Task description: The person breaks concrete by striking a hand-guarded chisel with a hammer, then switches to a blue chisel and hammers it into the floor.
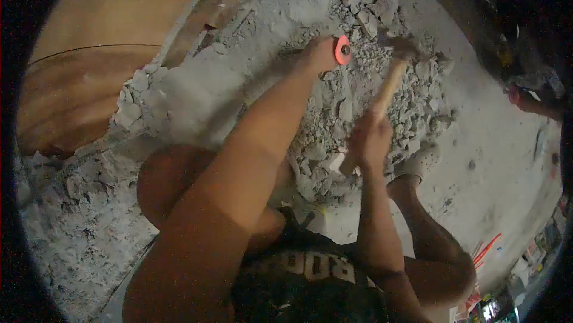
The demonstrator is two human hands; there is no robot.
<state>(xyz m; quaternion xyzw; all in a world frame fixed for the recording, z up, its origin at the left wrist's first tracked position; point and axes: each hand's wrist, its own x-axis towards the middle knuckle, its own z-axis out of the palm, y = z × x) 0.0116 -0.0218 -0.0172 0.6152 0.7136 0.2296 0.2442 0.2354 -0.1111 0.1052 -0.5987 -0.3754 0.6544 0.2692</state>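
Note:
My left hand (323, 55) is wrapped round a chisel (345, 50), seen nearly end-on from above. A pink-red guard surrounds its metal striking end, and its lower part is hidden. Closed round a wooden handle, my right hand (371, 141) holds a hammer (391, 87). The hammer's dark head is smeared by motion, to the right of the chisel and apart from it. Beneath both hands lies a heap of broken grey concrete rubble (346, 108).
A brown wooden panel (101, 78) lies at the upper left, beside a ragged concrete edge. My shod foot (425, 160) rests at the rubble's right side. Part of another person (531, 102) shows at the far right. Red strips (486, 249) lie lower right.

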